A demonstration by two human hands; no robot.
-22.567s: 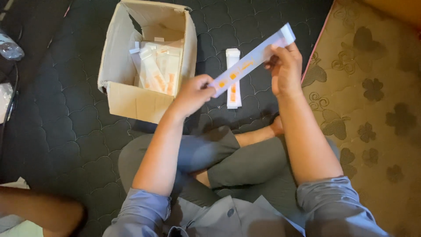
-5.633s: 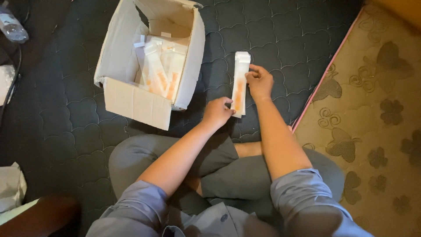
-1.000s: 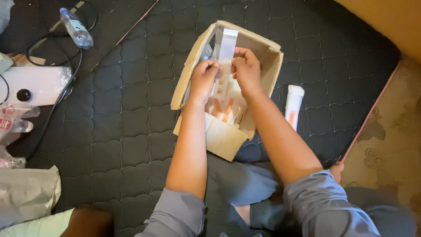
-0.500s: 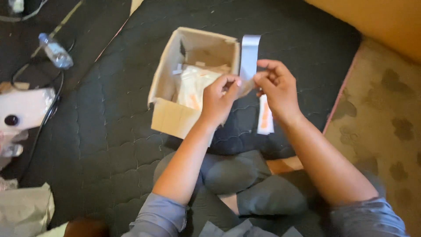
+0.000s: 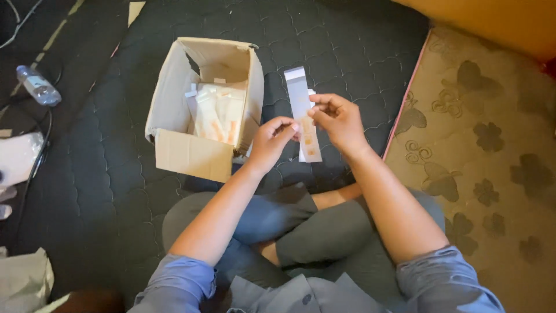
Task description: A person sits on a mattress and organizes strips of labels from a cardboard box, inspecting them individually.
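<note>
I sit cross-legged on a dark quilted mat. Both hands hold one long clear sachet strip (image 5: 300,98) with orange patches, upright in front of me. My right hand (image 5: 339,119) pinches its middle from the right. My left hand (image 5: 272,141) grips its lower part from the left. An open cardboard box (image 5: 174,153) stands to the left of my hands, with several more white and orange sachet strips (image 5: 216,113) inside. Another strip lies on the mat behind the held one, mostly hidden by it and my fingers.
A plastic water bottle (image 5: 37,86) lies at the far left beside dark cables. White bags (image 5: 17,157) sit along the left edge. A tan floral rug (image 5: 486,150) borders the mat on the right.
My hands have come out of the box with a strip and now hold it to the right of the box. The view has shifted, so the box sits further left.
</note>
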